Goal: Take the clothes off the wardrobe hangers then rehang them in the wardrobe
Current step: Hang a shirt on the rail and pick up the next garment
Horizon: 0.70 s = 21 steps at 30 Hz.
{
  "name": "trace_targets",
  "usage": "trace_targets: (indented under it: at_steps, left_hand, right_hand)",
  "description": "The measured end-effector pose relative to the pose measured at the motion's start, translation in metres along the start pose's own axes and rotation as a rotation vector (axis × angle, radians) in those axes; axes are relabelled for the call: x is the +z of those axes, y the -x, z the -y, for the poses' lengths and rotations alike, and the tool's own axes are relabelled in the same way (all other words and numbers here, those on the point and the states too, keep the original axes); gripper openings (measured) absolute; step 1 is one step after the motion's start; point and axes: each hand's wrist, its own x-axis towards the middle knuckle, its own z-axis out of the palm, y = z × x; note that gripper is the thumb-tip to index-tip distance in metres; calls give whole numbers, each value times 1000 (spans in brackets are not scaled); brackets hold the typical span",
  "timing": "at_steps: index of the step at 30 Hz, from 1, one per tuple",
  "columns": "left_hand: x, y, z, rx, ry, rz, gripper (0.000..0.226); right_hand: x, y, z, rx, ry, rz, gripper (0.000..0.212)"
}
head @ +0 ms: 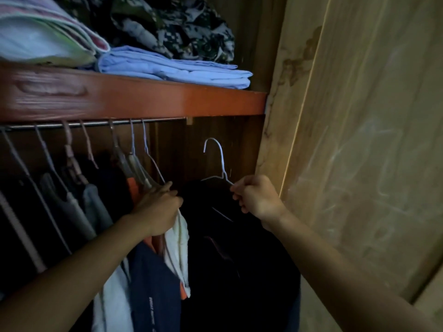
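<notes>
A dark garment [230, 255] hangs on a white wire hanger [219, 161] whose hook is free in the air, below the metal rail [96, 123]. My right hand [257, 198] grips this hanger at its right shoulder. My left hand [159, 208] holds the shoulder of the nearest hanging clothes, a white garment [178, 245] and a navy shirt [153, 288], pushing them left. Several other hangers with dark and grey clothes [72, 207] hang on the rail further left.
An orange-brown shelf [143, 101] runs above the rail, carrying folded blue cloth [172, 65], a camouflage bundle [182, 25] and pale bedding [43, 34]. The wardrobe's light wooden side and door [359, 140] stand close on the right. A gap on the rail lies right of the last hook.
</notes>
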Motion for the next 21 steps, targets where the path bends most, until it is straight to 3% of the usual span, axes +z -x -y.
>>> trace_targets:
  at_steps: [3,8,13,21]
  left_hand:
    - [-3,3,3,-24,27,7,23]
    - [-5,10,5,-16,90,-87,26]
    - [-4,17,3,-26,275,-211,21]
    - [-6,16,8,-74,208,-298,19]
  right_hand:
    - [20,-19,8,-5,-44,52,22]
    - [53,-48,19,-8,-78,119,16]
    - [82,-81,29,-5,-100,68,15]
    - [115,-106,61,-89,-172,51,10]
